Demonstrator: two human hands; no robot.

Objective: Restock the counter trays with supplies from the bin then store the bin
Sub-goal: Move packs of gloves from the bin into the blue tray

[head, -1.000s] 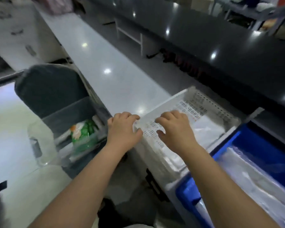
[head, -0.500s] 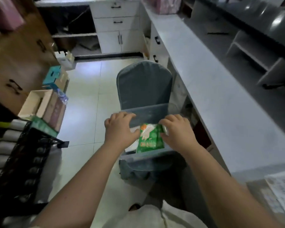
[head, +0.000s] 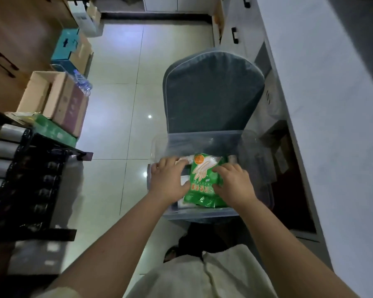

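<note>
Chair seat [head: 213, 100] w/ clear bin [head: 254, 160]: view swung off counter trays; left hand [head: 170, 179] & right hand [head: 233, 183] gripped green glove pack [head: 202, 186] — next restock pick.

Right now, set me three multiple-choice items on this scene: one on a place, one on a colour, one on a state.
1. Where does the clear bin rest?
A. on the chair
B. on the counter
C. on the floor

2. What colour is the packet in the bin?
A. blue
B. green
C. red

3. What are the hands doing?
A. hanging free
B. both on the packet
C. gripping the chair back

Key: 1 A, the bin sits on the grey chair. 2 B, its wrapper is green. 3 B, the left hand and right hand both touch it.
</note>
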